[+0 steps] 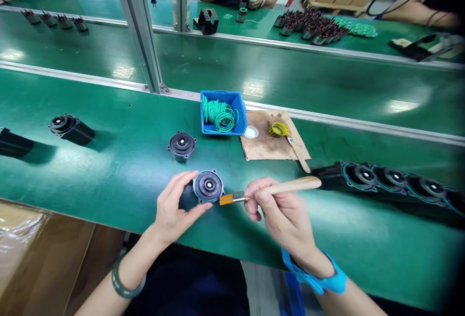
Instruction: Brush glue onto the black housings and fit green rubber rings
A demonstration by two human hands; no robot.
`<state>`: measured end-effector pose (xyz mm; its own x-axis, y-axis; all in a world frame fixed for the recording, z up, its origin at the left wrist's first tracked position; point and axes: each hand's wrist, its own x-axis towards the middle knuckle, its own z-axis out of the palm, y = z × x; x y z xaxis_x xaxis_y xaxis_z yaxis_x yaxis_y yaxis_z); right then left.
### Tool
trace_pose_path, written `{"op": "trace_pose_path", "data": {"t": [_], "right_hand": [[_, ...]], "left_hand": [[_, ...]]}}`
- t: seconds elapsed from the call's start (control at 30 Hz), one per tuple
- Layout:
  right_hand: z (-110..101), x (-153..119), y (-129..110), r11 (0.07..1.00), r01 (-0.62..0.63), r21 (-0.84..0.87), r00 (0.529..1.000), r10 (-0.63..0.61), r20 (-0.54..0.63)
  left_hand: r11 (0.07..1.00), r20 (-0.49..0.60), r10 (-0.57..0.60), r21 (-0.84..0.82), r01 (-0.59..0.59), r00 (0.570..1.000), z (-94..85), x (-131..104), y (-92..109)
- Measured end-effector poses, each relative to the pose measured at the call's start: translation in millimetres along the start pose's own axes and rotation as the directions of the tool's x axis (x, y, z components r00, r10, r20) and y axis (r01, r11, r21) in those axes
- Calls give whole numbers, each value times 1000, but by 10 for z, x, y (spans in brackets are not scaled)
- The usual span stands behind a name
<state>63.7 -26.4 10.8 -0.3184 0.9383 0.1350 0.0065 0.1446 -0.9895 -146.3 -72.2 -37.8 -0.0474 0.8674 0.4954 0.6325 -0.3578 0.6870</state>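
A green table (138, 171) spans the frame. Upper middle sits a blue bin (224, 132) of green rings (218, 115), just beside stained cardboard (263, 149). At lower centre, the left hand (173, 209) grips a round black part (208, 187) by its rim; the right hand (274, 204) pinches a brush (290, 186), bristles at that rim.

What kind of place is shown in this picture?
Probably a factory assembly workshop: a long green workbench with metal framing, a row of similar black housings on the right, and a blue bin of green rings or cord.
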Motion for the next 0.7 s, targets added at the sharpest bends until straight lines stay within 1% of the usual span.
{"op": "trace_pose_path", "data": {"t": [0.17,0.3,0.37,0.5,0.57,0.7], "right_hand": [[26,24,44,998,18,-62,1000,-16,21],[17,83,73,990,64,-124,998,-61,27],[4,131,74,983,91,-162,996,-87,31],[-31,231,53,954,149,-260,989,-136,66],[-48,268,43,941,185,-283,982,-166,90],[-81,304,36,921,260,-292,963,-227,143]], "left_hand": [[1000,7,-9,-5,9,1000,1,0,1],[999,16,-27,-28,27,1000,10,-15,-10],[996,17,-66,-58,66,998,20,-36,-20],[972,1,-153,-180,150,988,41,-84,-30],[964,-4,-149,-222,145,989,46,-98,-25],[961,0,-122,-250,118,992,47,-120,-25]]}}
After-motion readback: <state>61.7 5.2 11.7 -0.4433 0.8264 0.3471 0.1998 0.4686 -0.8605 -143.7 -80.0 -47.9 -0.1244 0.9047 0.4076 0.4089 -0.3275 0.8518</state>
